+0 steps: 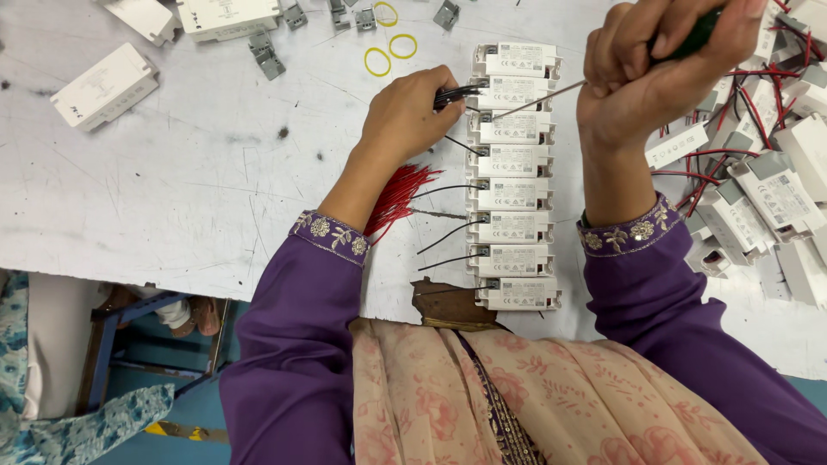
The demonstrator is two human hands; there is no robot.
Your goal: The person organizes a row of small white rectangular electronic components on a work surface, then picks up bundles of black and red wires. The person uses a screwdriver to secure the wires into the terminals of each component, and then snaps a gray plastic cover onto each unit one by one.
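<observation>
Pinching thin black wires (457,93) in my left hand (405,116), I keep them at the second box from the far end of the row of boxes (514,176). My right hand (659,65) is closed in a fist on a screwdriver (538,96), its tip at the same box. The wires are light and bend easily, so I grip near their ends. Red wires (398,196) lie left of the row, maybe tucked under my wrist.

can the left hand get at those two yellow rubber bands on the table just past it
Probably yes. The left hand lies close to the yellow rubber bands, with only bare table between them. But it is gripping a bundle of black wires, so it would likely have to release those or hook a band with a spare finger.
</observation>
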